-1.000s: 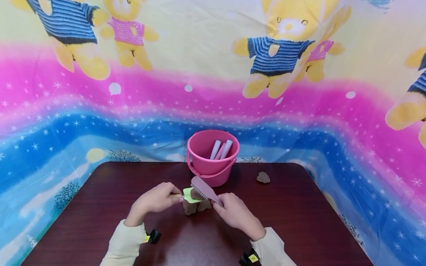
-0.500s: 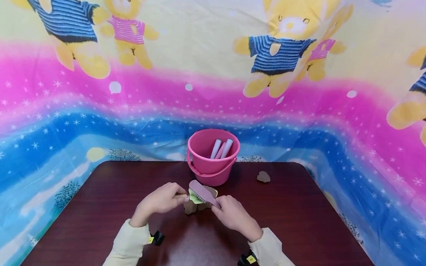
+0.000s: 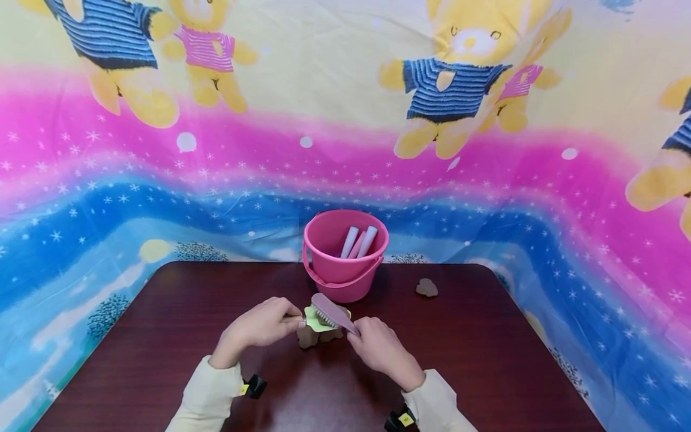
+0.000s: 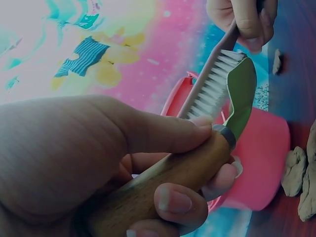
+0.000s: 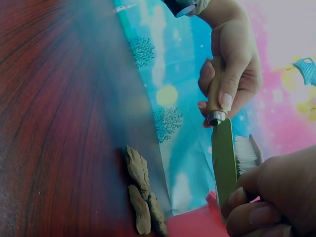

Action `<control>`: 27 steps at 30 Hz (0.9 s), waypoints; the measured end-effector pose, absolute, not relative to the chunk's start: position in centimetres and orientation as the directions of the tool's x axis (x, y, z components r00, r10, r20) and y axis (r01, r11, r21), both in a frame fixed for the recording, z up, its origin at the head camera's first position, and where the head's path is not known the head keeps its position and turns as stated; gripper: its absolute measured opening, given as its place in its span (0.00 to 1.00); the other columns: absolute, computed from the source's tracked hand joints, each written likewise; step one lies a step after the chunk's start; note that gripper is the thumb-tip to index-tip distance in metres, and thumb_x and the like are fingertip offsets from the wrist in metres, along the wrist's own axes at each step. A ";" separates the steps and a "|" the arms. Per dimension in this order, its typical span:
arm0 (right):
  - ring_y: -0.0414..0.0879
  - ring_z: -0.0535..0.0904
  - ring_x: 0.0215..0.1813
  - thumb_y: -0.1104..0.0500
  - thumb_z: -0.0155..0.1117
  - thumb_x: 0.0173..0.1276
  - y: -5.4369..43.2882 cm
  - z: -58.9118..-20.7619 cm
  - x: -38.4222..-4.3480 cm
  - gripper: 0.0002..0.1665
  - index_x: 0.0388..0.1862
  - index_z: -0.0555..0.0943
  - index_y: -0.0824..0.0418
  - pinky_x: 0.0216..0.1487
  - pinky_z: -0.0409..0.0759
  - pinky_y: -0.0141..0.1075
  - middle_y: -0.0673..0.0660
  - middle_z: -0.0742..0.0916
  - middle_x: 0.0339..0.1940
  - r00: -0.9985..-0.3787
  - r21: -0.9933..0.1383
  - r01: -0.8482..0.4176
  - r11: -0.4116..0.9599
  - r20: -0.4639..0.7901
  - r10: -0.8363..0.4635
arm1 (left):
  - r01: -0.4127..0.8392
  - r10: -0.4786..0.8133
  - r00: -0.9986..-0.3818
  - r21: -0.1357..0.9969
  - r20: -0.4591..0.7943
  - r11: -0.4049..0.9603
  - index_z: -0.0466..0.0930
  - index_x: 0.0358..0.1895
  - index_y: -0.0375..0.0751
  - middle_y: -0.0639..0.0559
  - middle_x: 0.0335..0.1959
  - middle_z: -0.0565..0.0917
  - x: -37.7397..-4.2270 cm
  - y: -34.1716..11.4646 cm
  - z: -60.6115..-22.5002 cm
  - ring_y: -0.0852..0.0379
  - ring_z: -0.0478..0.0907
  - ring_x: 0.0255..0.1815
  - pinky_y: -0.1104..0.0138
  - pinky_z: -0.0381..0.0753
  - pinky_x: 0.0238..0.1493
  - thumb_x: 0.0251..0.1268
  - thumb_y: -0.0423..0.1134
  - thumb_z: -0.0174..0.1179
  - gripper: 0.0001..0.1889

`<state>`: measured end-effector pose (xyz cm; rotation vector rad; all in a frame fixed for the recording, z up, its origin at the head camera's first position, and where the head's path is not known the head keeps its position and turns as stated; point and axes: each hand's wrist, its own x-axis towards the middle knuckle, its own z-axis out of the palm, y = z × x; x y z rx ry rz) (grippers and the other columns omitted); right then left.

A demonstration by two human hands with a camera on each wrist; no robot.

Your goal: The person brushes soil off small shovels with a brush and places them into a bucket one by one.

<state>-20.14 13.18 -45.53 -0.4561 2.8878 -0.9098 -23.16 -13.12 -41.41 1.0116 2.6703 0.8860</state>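
My left hand (image 3: pixel 264 324) grips the wooden handle (image 4: pixel 168 185) of a small trowel, thumb laid along it. The trowel's light green blade (image 4: pixel 244 91) points toward my right hand (image 3: pixel 380 346), which holds a mauve brush (image 3: pixel 330 308) by its handle. White bristles (image 4: pixel 215 84) lie against the blade's face in the left wrist view. A brown patch shows at the blade's far end in the head view, partly behind the brush. Below the tools, several brown clay-like lumps (image 5: pixel 138 173) lie close together on the table.
Just behind the tools stands a pink bucket (image 3: pixel 345 282), its handle folded down in front. White and pink handles (image 3: pixel 349 243) stick up inside it. Another brown lump (image 3: pixel 426 288) rests at the back right of the dark wooden table (image 3: pixel 459 360). A printed cloth hangs behind.
Since a second ago, the trowel has shifted slightly to the right. The brush has moved a little down and left, then back right over the blade; both hands keep their grips.
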 end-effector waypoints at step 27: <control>0.42 0.68 0.17 0.58 0.62 0.74 15.4 -46.1 -21.1 0.11 0.29 0.81 0.59 0.18 0.69 0.34 0.51 0.74 0.15 -0.979 -0.554 -0.185 0.812 0.035 -0.200 | 0.565 0.672 -0.739 0.584 0.044 0.583 0.67 0.16 0.50 0.64 0.15 0.56 -23.2 -16.2 -40.2 0.67 0.51 0.18 0.71 0.59 0.25 0.73 0.35 0.59 0.22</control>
